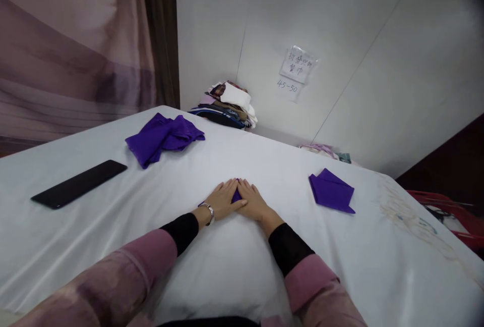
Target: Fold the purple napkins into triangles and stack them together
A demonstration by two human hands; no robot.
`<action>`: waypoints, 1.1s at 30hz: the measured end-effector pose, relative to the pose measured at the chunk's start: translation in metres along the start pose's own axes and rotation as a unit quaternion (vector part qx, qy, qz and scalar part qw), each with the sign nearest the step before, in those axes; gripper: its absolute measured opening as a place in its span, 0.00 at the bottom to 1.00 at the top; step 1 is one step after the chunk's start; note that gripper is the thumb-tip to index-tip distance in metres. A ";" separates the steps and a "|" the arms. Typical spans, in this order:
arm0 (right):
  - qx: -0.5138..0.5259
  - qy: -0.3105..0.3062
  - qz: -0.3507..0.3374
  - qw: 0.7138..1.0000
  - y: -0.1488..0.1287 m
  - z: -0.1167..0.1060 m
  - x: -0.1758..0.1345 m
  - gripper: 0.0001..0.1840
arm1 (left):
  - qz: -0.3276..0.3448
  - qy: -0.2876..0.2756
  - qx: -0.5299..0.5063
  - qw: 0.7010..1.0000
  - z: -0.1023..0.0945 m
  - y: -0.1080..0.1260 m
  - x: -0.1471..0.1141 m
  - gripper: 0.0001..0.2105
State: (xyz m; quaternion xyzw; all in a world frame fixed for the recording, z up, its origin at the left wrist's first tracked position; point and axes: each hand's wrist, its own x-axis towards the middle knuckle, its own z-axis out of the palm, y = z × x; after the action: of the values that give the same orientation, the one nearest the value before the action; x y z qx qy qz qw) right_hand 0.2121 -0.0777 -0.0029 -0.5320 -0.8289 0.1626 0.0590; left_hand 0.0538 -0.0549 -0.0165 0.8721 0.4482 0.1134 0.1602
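Beneath both of my hands lies a folded purple napkin (pixel 236 196), mostly covered, showing between the hands and a little beside the left wrist. My left hand (pixel 222 200) presses flat on it with fingers stretched out, and a silver bracelet circles that wrist. Flat on the napkin's right side is my right hand (pixel 254 203), fingers extended. The fingertips of both hands meet near the napkin's top point, and the left thumb reaches across to the right hand. Another folded purple napkin (pixel 333 191) sits to the right on the white tablecloth.
Crumpled purple cloths (pixel 164 138) lie at the back left of the white-covered table (pixel 227 276). A long black board (pixel 80 184) rests nearer on the left. Folded clothes (pixel 229 106) are stacked by the wall behind. A handwritten paper sign (pixel 297 67) hangs there.
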 end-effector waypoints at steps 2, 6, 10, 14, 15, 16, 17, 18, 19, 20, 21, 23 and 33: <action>-0.019 0.013 0.008 1.000 0.005 0.002 -0.008 0.44 | 0.001 -0.006 0.022 1.000 0.002 0.000 0.001 0.40; -0.040 0.033 0.008 0.999 0.012 0.007 -0.018 0.44 | -0.002 -0.019 0.046 0.999 0.002 0.001 0.002 0.41; -0.036 0.034 0.004 0.999 0.012 0.007 -0.018 0.44 | -0.037 -0.058 0.048 0.997 -0.006 0.009 0.006 0.41; -0.040 0.027 0.002 0.999 0.012 0.008 -0.015 0.44 | 0.005 -0.037 0.054 0.998 -0.009 0.022 0.015 0.42; -0.042 0.026 0.004 0.999 0.012 0.009 -0.015 0.44 | 0.025 -0.028 0.055 0.998 -0.007 0.023 0.017 0.41; -0.044 0.026 0.007 0.999 0.012 0.009 -0.015 0.45 | 0.038 -0.024 0.053 0.998 -0.004 0.023 0.019 0.41; -0.043 0.027 0.009 0.999 0.012 0.009 -0.014 0.45 | 0.043 -0.023 0.050 0.998 0.000 0.022 0.021 0.41; -0.040 0.028 0.011 0.999 0.012 0.009 -0.014 0.45 | 0.043 -0.022 0.047 0.998 0.004 0.020 0.022 0.41; -0.037 0.029 0.013 0.999 0.011 0.009 -0.014 0.46 | 0.040 -0.018 0.043 0.998 0.007 0.017 0.023 0.40; -0.034 0.029 0.013 0.999 0.011 0.008 -0.014 0.46 | 0.038 -0.014 0.039 0.998 0.011 0.014 0.023 0.40; -0.032 0.027 0.013 0.999 0.010 0.008 -0.015 0.46 | 0.036 -0.009 0.036 0.999 0.014 0.012 0.024 0.40; -0.028 0.024 0.012 0.999 0.009 0.006 -0.017 0.47 | 0.032 -0.003 0.033 0.999 0.017 0.008 0.024 0.39; -0.031 0.011 0.025 0.999 0.024 0.002 -0.045 0.45 | 0.026 -0.015 0.039 0.999 0.013 0.014 0.024 0.39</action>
State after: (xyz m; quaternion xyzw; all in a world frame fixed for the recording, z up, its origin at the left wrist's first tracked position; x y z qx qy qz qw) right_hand 0.2514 -0.1096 -0.0091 -0.5563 -0.8190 0.1323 0.0473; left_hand 0.0824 -0.0453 -0.0216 0.8909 0.4266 0.0869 0.1295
